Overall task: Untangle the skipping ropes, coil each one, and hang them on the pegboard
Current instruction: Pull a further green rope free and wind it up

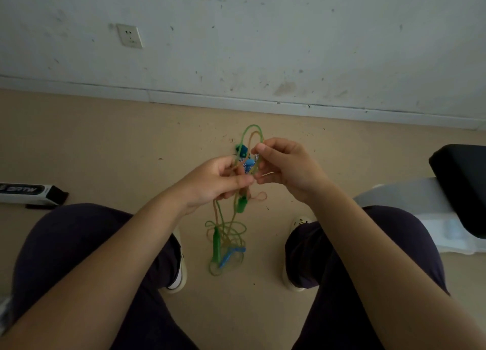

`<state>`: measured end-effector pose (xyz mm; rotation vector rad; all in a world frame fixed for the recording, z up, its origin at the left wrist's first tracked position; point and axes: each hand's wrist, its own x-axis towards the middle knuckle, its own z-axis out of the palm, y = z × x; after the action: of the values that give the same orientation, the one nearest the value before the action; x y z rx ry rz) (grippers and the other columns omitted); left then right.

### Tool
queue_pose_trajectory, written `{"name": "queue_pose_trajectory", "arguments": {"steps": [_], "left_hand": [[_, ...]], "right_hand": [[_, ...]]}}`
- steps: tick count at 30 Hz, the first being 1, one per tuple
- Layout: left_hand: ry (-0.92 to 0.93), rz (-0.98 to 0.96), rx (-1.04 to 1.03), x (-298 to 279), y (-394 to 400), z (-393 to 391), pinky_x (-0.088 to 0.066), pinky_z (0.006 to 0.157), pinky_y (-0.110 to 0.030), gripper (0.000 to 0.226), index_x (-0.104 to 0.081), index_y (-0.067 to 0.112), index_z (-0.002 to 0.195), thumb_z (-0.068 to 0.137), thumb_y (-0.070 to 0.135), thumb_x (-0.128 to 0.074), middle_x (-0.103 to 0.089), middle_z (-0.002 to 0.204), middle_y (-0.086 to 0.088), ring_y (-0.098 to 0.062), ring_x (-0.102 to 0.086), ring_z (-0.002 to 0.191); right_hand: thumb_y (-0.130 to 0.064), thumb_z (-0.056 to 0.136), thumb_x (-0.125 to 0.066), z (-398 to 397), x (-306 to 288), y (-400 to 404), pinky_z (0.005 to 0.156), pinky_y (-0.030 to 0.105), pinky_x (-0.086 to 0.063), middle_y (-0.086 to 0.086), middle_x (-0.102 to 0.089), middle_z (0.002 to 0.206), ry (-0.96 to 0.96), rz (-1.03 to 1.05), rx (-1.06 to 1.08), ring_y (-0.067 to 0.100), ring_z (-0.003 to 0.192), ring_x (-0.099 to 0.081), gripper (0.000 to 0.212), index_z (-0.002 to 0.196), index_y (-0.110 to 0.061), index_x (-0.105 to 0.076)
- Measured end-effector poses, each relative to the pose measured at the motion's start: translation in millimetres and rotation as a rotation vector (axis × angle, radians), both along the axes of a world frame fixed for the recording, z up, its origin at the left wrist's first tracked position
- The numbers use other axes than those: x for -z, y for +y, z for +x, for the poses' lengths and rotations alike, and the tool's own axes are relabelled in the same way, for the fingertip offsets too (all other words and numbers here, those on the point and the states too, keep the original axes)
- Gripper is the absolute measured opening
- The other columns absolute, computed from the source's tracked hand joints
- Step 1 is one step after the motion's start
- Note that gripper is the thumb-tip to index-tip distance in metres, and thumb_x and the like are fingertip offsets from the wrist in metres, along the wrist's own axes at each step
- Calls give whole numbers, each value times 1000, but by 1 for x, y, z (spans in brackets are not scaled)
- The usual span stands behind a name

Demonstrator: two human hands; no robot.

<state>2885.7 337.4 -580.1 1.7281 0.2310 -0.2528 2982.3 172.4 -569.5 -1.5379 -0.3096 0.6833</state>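
Observation:
A tangle of thin skipping ropes hangs between my knees, one green rope (246, 132) and one pale orange rope (259, 197). My left hand (213, 182) pinches several strands at the middle of the tangle. My right hand (285, 167) pinches the green loop just right of it, fingertips almost meeting the left hand's. A green handle (216, 243) and a blue handle (231, 256) dangle low near the floor. Another green handle (241, 203) hangs under my left hand. Blue and teal handle ends (243, 152) show behind my fingers.
I sit facing a scuffed white wall with a socket (129, 35). The beige floor lies below. A black and white box (29, 193) lies on the floor at left. A black cushion (462, 184) on a white stand is at right. No pegboard is in view.

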Motion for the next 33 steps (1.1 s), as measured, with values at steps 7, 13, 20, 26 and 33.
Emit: {"name": "queue_pose_trajectory", "arguments": {"steps": [7,13,20,26,33], "left_hand": [[-46,11,-124,5,2,5,-43,55,-18,22,-67,15,93,79,21,-82,-66,79,-11,-6,-53,57],[-122,103,-136,5,-2,5,-39,56,-20,10,-70,20,81,88,24,-75,-63,63,10,-2,-51,53],[-117,95,-170,7,10,4,-37,62,-29,24,-78,23,95,100,33,-56,-68,103,-26,-21,-50,73],[-164,59,-325,2,24,4,-41,66,-29,39,-63,24,69,104,36,-48,-72,90,-6,-16,-59,84],[-109,128,-129,-2,14,-1,-33,66,-26,46,-35,19,65,104,43,-37,-33,57,8,-10,-36,57]], "right_hand": [[-19,96,-62,3,2,-4,58,28,-55,6,-65,68,-15,-4,9,20,59,-64,18,91,-2,-65],[-7,94,-62,2,0,-4,62,26,-57,9,-71,77,-16,41,-53,19,65,-67,7,92,-2,-66],[-7,100,-42,7,-2,-3,89,44,-54,18,-65,83,175,252,43,31,84,-65,22,82,-5,-55],[-11,96,-43,16,-8,-14,45,27,-41,0,-30,56,180,192,191,14,47,-30,21,77,-9,-53],[-34,95,-59,10,4,-9,90,39,-56,-2,-70,104,-231,-260,30,16,100,-66,12,100,-28,-69]]}}
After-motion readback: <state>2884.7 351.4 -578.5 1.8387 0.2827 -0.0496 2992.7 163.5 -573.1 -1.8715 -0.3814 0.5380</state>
